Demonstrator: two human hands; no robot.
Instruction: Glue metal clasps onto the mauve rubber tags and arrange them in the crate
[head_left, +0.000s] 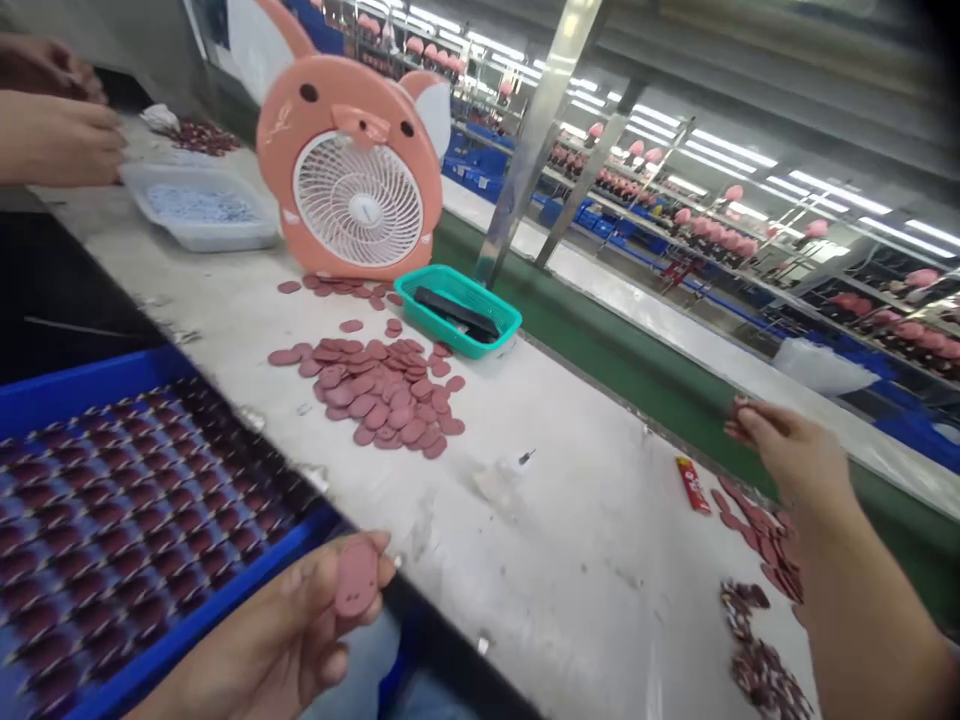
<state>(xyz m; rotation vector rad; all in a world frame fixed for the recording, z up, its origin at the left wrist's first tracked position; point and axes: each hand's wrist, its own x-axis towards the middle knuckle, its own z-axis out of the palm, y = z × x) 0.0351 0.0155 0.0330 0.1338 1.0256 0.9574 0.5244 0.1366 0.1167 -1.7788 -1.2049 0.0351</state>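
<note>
From my remote seat I see my left hand (300, 630) just off the near edge of the surface (555, 540), thumb and fingers pinching a flat reddish disc (356, 580) with small dark marks at its lower end. My right hand (795, 450) reaches out at the far edge, towards the right end, thumb and finger closed on a small reddish piece (741, 403) that I can't make out well. Beside that forearm, near the far edge, lies a second group of discs (757, 535), with brown-and-white clusters (761, 675) nearer me and a red packet (691, 485) just beside the discs.

The main pile of discs (382, 390) spreads across the surface towards its left end. Behind it, at the far edge, I have a teal basket (480, 350) holding a black object (456, 312), and a pink animal-shaped fan (360, 190). Farther left are a white tray (217, 237) and a co-worker's hand (75, 135). Along the near edge, a blue crate (82, 385) holds rows of dark red pieces (112, 540).
</note>
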